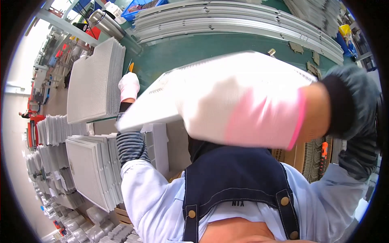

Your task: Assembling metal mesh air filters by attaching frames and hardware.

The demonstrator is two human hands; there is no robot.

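- One white panel (152, 110) tilts above the workbench, its near corner reaching left of the grip. The right hand (231, 97), in a white-and-pink glove, appears closed on it, though blur hides where the fingers meet it.
- Left of that grip and farther off, the gloved left hand (129, 86) sits beside a stack of mesh panels (91, 83); whether its fingers are open or closed cannot be told. An orange-tipped item (131, 67) shows just beyond it.
- Unsupported left of the grip, the panel could likely sag or twist; a second hand there would steady it.
- Firm pressure on the rim, light on the face, should spare a surface that may dent.
- Beyond the grip, small brackets (296, 47) and long metal strips (235, 26) call for clearance at the corners.
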